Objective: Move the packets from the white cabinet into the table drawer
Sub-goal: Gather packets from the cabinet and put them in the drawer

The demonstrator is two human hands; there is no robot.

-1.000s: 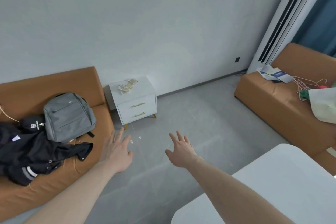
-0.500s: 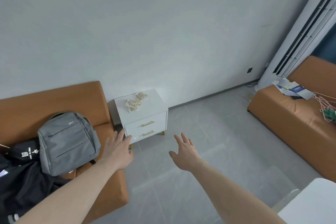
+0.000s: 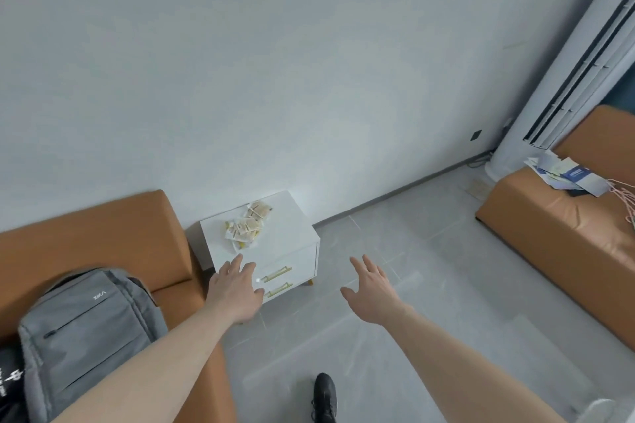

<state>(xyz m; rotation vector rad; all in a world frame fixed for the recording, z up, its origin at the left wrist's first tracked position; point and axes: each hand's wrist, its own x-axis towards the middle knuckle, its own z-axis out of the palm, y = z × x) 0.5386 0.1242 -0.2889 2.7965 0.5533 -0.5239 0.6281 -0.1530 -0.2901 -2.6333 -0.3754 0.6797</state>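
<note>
Both hands reach forward with an open, empty grip: the left hand [image 3: 237, 288] has its fingers straight and loosely spread, seen in front of the lower left corner of the white cabinet [image 3: 292, 237], though whether it touches the cabinet cannot be told. The right hand [image 3: 372, 288] is held palm down over the grey tiled floor [image 3: 429, 302], fingers spread, to the right of the cabinet and apart from it.

The packets [image 3: 248, 227], small and pale with yellowish markings, lie in a loose heap on the cabinet's top, toward its back left part. The cabinet stands against the wall, its two drawers fitted with gold handles [image 3: 276, 274], both drawers closed.

Just left of the cabinet is an orange sofa [image 3: 86, 233] carrying a grey backpack [image 3: 86, 330]. A second orange sofa [image 3: 567, 233] at the right holds a pile of papers [image 3: 563, 173]. A black shoe [image 3: 324, 395] shows at the bottom edge.
</note>
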